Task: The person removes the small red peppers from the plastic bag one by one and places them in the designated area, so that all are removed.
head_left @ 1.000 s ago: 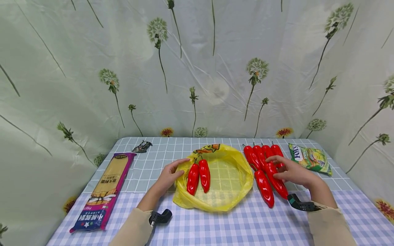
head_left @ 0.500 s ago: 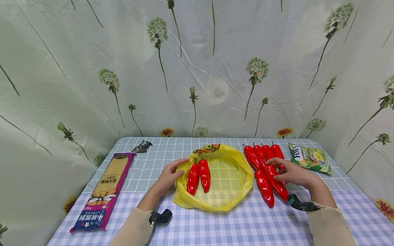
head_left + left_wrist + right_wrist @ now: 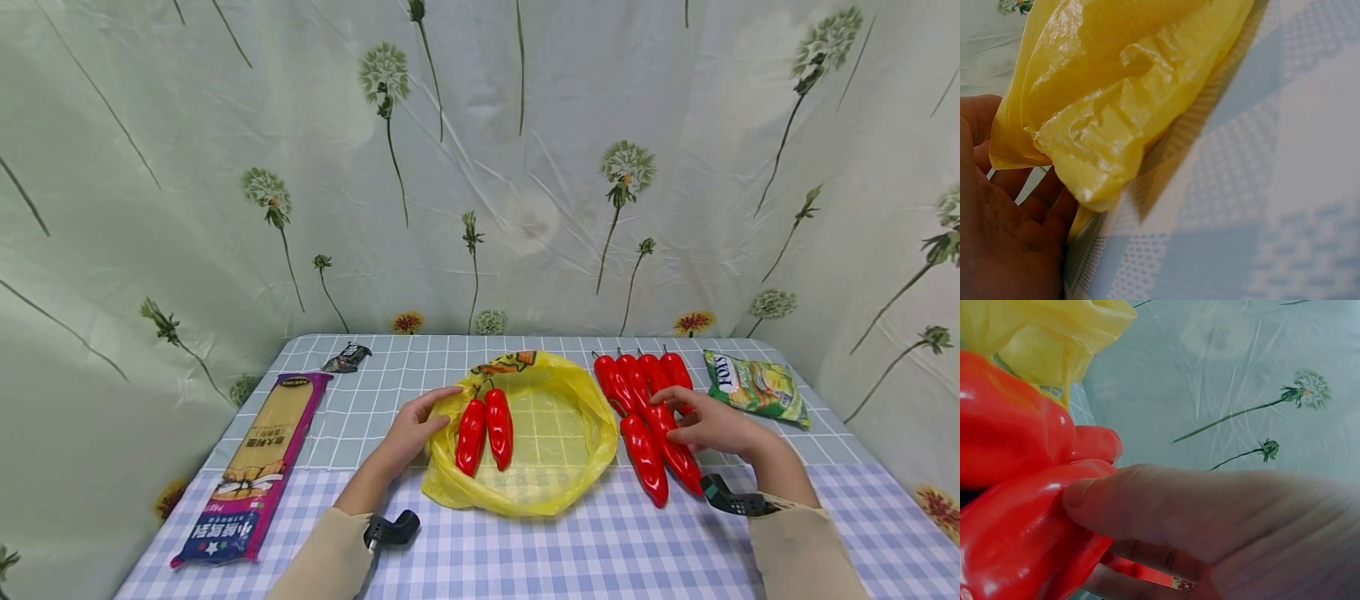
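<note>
A yellow plastic bag [image 3: 551, 425] lies spread in the middle of the table, its rim rolled back into a ring. Two glossy red peppers, one [image 3: 471, 437] left of the other [image 3: 498, 429], rest inside. My left hand [image 3: 411, 427] holds the bag's left rim; in the left wrist view, fingers pass behind the yellow film [image 3: 1116, 94]. To the bag's right, several more red peppers [image 3: 642, 458] lie side by side in two rows. My right hand [image 3: 716, 425] grips a front-row pepper [image 3: 678, 458], thumb [image 3: 1091, 500] against its side; its other fingers are partly hidden.
A long pack of spaghetti [image 3: 255, 458] lies at the left. Behind it is a small black wrapper [image 3: 347, 357]. A green FOX'S candy bag [image 3: 757, 387] sits at the back right, beyond the peppers. A floral curtain [image 3: 540, 208] hangs behind the table.
My right hand's fingers have drawn in slightly on the pepper. The left hand, the bag and the other peppers stay where they were.
</note>
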`<state>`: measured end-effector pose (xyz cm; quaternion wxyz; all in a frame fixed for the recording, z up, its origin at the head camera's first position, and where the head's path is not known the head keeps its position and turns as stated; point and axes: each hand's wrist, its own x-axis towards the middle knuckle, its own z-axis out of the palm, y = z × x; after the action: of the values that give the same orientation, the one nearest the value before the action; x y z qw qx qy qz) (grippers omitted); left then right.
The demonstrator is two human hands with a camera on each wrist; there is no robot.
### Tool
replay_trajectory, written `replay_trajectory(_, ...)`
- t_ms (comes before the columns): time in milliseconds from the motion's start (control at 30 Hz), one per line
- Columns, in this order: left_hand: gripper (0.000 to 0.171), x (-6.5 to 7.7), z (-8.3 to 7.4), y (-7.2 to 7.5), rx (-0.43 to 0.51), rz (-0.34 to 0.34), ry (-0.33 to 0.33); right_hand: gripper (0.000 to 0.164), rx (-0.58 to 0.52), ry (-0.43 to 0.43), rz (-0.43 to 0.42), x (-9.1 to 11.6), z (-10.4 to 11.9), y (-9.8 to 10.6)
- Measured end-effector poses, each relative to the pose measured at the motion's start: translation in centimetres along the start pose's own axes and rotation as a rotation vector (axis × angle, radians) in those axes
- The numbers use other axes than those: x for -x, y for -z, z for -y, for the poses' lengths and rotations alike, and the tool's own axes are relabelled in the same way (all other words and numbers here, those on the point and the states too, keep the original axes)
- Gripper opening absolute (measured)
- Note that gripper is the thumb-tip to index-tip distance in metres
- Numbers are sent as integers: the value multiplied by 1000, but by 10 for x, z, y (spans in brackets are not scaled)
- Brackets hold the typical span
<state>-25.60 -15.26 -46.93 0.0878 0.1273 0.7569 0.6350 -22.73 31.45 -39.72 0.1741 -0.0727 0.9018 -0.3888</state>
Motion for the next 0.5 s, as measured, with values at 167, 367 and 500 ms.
replay_trajectory(167, 46, 0, 0, 0, 7, 7, 8, 58, -2, -8, -2, 0, -1, 0)
replay_trajectory(367, 47, 1, -2, 0, -8, 9, 2, 58, -9, -15, -10, -1, -3, 0)
replay_trajectory(500, 47, 1, -2, 0, -8, 2, 15, 59, 1, -14, -19, -2, -5, 0)
